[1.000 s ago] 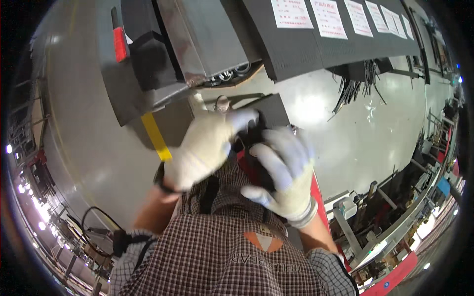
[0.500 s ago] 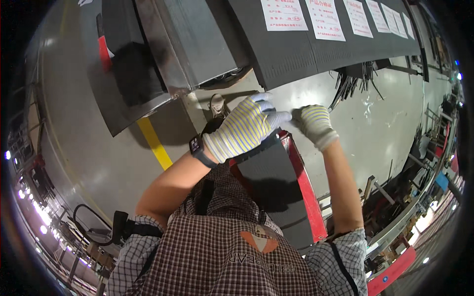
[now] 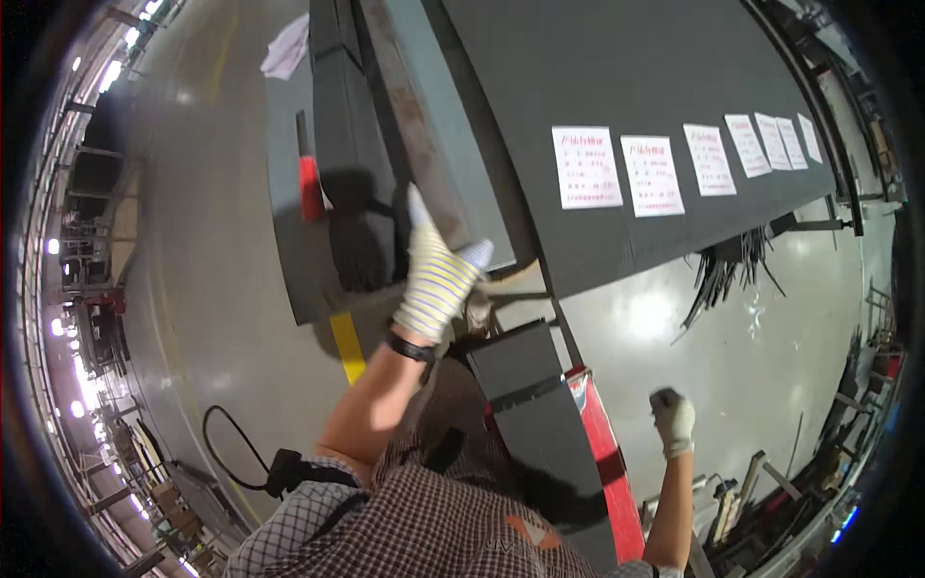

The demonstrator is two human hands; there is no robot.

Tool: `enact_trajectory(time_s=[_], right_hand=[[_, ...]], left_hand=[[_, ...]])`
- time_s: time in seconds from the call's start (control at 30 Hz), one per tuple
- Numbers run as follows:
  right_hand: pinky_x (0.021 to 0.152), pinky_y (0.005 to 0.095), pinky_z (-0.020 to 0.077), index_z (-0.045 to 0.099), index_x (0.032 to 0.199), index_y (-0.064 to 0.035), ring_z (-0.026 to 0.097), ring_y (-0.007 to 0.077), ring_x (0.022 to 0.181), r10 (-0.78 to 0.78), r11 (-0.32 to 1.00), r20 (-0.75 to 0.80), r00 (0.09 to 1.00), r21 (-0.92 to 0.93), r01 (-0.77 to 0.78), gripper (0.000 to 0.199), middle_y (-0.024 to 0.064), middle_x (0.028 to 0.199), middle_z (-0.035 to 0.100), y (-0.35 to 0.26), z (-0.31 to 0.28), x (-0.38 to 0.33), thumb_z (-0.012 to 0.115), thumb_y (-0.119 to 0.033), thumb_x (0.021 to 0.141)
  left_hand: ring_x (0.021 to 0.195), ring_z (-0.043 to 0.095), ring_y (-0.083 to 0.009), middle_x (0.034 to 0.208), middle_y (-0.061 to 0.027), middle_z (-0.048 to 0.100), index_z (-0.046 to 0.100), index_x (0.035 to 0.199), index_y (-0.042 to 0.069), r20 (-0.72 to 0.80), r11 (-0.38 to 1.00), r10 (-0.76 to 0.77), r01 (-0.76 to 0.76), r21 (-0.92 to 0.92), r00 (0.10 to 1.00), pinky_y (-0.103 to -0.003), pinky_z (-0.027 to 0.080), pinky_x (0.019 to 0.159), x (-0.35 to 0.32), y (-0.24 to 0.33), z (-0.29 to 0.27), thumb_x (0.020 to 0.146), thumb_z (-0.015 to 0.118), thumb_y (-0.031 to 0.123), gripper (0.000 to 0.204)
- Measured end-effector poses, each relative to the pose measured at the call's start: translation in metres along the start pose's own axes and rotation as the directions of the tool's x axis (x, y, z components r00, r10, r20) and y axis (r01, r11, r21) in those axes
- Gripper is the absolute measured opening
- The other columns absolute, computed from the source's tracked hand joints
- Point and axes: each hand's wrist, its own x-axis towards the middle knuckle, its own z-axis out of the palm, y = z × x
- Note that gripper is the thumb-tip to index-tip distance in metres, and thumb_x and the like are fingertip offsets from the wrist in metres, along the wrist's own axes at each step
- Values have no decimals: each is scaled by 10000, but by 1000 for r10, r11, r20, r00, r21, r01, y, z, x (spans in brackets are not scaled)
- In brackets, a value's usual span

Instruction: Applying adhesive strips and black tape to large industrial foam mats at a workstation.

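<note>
My left hand (image 3: pixel 438 277), in a striped work glove with a black wristband, reaches up and forward with its fingers spread, against the edge of a grey metal machine body (image 3: pixel 424 144). It holds nothing. My right hand (image 3: pixel 672 420), in a white glove, hangs low at the right over the shiny floor, curled into a fist with nothing visible in it. Between my arms stands a black box-shaped part (image 3: pixel 525 395) with a red strip (image 3: pixel 602 453) along its right side.
A long dark table (image 3: pixel 617 87) carries several white paper sheets (image 3: pixel 586 166). A bundle of thin black rods (image 3: pixel 725 270) hangs beneath its edge. A red handle (image 3: pixel 309 188), a yellow floor stripe (image 3: pixel 347 347), a white cloth (image 3: pixel 286 48) and a black floor cable (image 3: pixel 231 443) lie left.
Both hands have come off the black part. The left hand has moved up to the grey machine; the right hand has dropped away to the lower right and closed.
</note>
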Motion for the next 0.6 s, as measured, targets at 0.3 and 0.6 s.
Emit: enact_trajectory(time_s=[0.3, 0.6], right_hand=[[536, 320, 495, 688, 859, -42, 587, 107, 568, -66, 929, -71, 995, 358, 87, 142, 54, 641, 636, 45, 13, -87, 649, -135, 960], [876, 412, 561, 649, 1163, 17, 684, 303, 1024, -353, 870, 337, 873, -224, 439, 744, 197, 1081, 692, 37, -4, -179, 863, -541, 720]], left_hand=[[1495, 304, -348, 1585, -298, 304, 82, 1608, -45, 49, 986, 104, -97, -133, 993, -408, 275, 1239, -7, -6, 74, 725, 885, 108, 1204], [1352, 460, -236, 1502, -116, 489, 430, 1516, 36, 391, 725, -493, 616, -310, 777, -403, 347, 1174, -193, -11, 14, 854, 838, 196, 795]])
